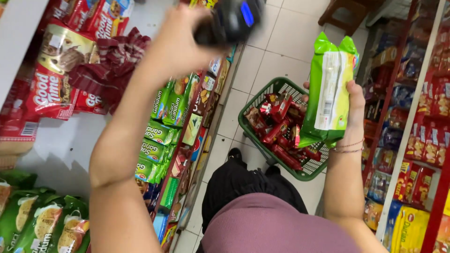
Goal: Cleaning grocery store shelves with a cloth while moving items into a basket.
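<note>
My left hand (180, 42) is raised high and grips a black handheld scanner (229, 18) with a small blue screen; it is blurred. My right hand (354, 105) holds a green snack packet (328, 89) upright, its white back panel with a barcode turned toward me. The packet hangs over a green plastic shopping basket (276, 86) on the floor, which holds several red snack packets (279, 124).
Shelves at left carry red biscuit packets (51, 89), a dark red checked cloth (110, 63) and green biscuit packets (157, 140). A rack of red and yellow snacks (422, 154) stands at right. White tiled aisle floor (281, 47) runs between, with a wooden stool (347, 11) beyond.
</note>
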